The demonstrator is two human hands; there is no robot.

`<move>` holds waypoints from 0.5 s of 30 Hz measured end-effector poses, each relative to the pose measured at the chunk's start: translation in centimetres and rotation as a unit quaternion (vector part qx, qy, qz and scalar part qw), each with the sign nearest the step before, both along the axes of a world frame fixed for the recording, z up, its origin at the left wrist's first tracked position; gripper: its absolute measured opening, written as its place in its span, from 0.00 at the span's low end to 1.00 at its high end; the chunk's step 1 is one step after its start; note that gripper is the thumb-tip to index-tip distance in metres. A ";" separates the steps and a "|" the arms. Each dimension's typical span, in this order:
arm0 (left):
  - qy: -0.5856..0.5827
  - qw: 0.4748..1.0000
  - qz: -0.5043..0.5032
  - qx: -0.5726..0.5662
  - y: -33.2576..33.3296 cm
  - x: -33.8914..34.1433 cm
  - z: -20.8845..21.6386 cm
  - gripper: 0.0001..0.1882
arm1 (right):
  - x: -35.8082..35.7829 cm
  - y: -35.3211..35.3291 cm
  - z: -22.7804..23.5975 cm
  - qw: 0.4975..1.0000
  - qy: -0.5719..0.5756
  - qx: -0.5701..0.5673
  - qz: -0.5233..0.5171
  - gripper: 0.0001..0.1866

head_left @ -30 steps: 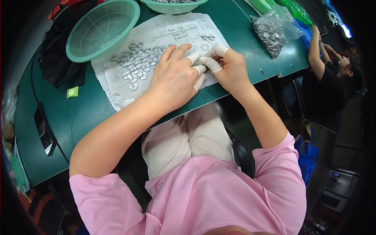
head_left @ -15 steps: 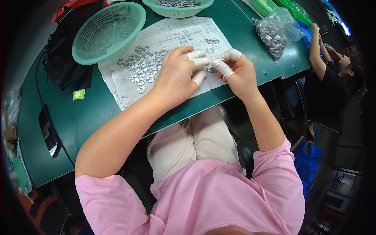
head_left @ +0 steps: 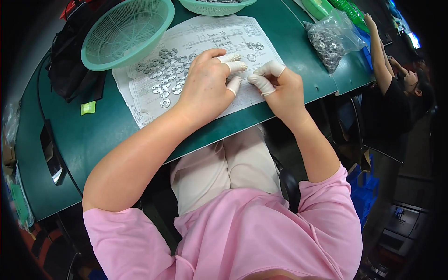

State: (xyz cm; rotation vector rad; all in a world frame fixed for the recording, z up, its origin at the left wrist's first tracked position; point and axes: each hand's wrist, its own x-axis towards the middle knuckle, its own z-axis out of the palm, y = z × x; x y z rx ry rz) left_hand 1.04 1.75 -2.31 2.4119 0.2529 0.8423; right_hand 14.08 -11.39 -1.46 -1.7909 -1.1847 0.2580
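Drawn apart since a second before, my left hand (head_left: 204,84) and right hand (head_left: 286,93) no longer met above the paper drawing sheet (head_left: 186,30).
Over the sheet's middle, my left hand was loosely spread, thumb away from the fingers; at the sheet's right edge, my right thumb and forefinger, in white finger cots (head_left: 262,84), pressed tip to tip, and I couldn't tell whether they pinched anything. Holed metal discs (head_left: 165,83) lay clustered on the sheet's left half, with a disc pair (head_left: 259,46) near its upper right corner. One mint-green colander (head_left: 128,35) overhung the sheet's upper left; a clear plastic bag of metal parts (head_left: 326,49) lay to its right.
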 end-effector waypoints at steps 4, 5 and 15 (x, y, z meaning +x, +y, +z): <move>0.004 1.000 0.003 0.005 0.0 0.0 -0.1 0.14 | -0.3 0.1 0.4 0.996 -0.085 0.014 0.015 0.07; 0.006 1.000 0.004 0.010 0.0 -0.1 -0.1 0.13 | -0.3 0.2 0.6 0.995 -0.101 0.007 0.018 0.07; 0.005 1.000 -0.003 0.008 -0.1 0.0 0.2 0.12 | -0.1 0.5 0.0 0.990 -0.137 0.027 0.020 0.07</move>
